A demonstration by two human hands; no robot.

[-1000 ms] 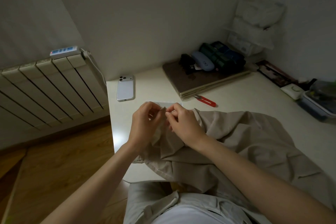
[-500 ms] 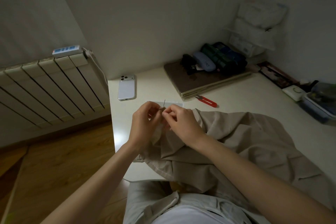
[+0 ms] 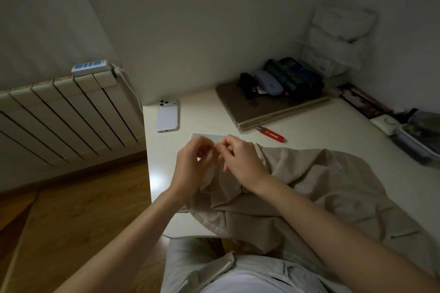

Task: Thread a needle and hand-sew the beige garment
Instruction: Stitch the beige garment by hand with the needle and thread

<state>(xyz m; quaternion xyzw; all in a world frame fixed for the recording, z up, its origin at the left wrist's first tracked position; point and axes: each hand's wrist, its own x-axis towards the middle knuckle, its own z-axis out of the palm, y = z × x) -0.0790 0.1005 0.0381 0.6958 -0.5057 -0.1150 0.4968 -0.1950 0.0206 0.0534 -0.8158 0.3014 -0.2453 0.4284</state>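
Though needle now hidden | left hand (image 3: 190, 164), right hand (image 3: 240, 159) pinch, perhaps thread | garment (image 3: 309, 185) unmoved

Just one camera here, worn on the person's head, tipped forward and down, close over the pale white table (image 3: 333, 126), facing the far corner.

The left hand (image 3: 190, 164) and right hand (image 3: 242, 162) are meeting at the fingertips, hiding anything between them; they are covering part of a pale sheet (image 3: 207, 136), and the garment (image 3: 321, 185) is running out of sight at the lower right.
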